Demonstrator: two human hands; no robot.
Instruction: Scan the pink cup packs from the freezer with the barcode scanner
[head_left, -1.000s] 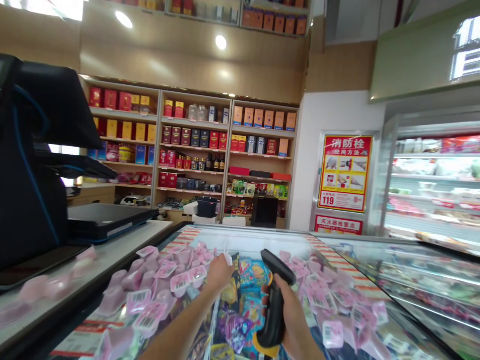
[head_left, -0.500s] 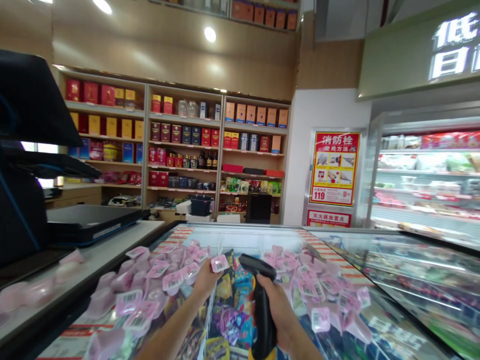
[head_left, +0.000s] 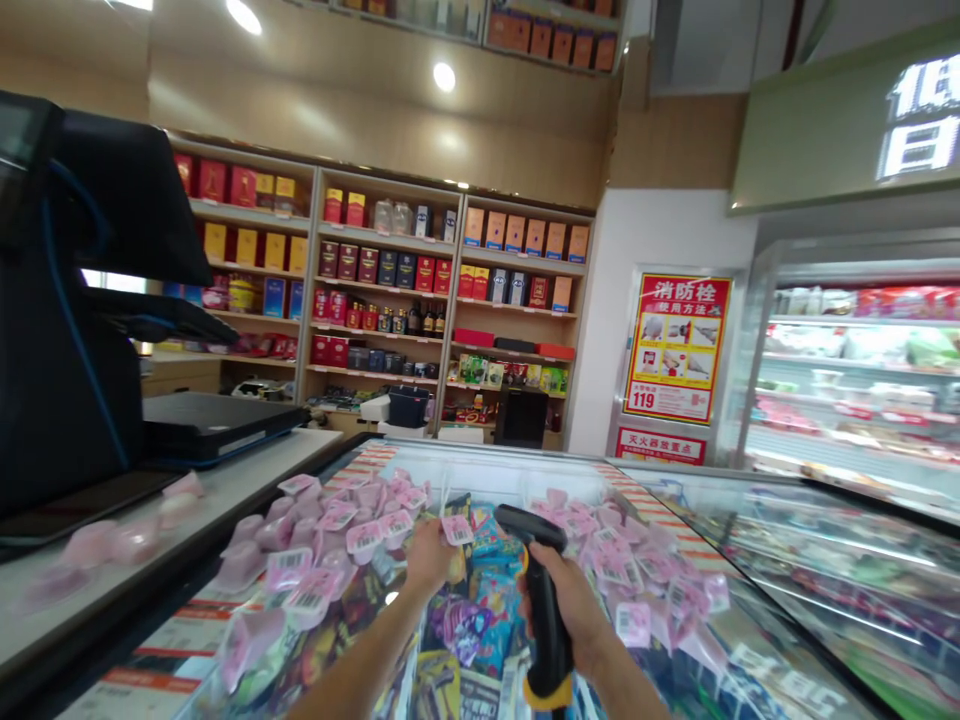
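Note:
My right hand (head_left: 574, 610) is wrapped around the handle of a black barcode scanner (head_left: 547, 615) with a yellow base. The scanner's head points left, toward a small pink cup (head_left: 457, 530) whose lid carries a barcode label. That cup is pinched in the fingers of my left hand (head_left: 427, 557), a short gap away from the scanner. Similar pink cups lie in a heap (head_left: 367, 525) to the left of my hands and in another heap (head_left: 630, 560) to the right, on a glass-topped freezer (head_left: 540, 465). Bright packaged goods (head_left: 480, 600) show below my hands.
At the left, a black checkout machine (head_left: 82, 280) and a flat black scale (head_left: 217, 425) stand on a counter, with several pink cups (head_left: 112, 543) near its edge. Boxed goods fill the back shelves (head_left: 382, 285). A lit refrigerated display (head_left: 862, 370) is at the right.
The view has turned slightly left, so most things sit farther right. My left hand still holds the pink cup, and my right hand keeps the scanner aimed its way.

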